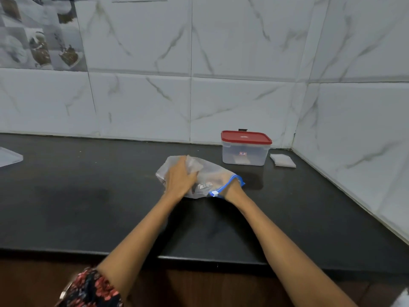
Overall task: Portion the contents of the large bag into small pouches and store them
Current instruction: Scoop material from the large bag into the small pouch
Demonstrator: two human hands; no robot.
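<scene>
A large clear zip bag (pixel 209 167) with a blue slider mouth lies on the black counter (pixel 88 196), holding dark and shiny pieces. My left hand (pixel 180 177) lies on top of the bag's left part, fingers curled into the plastic. My right hand (pixel 231 189) is pushed in through the blue mouth; its fingers are blurred behind the plastic, so their pose is hidden. A short stack of small clear pouches (pixel 283 161) lies flat to the right of a clear storage box with a red lid (pixel 245 148).
The box stands near the marble-tiled back wall, close to the right corner. A flat clear plastic piece (pixel 8 156) sits at the counter's far left edge. The counter's front edge runs below my forearms.
</scene>
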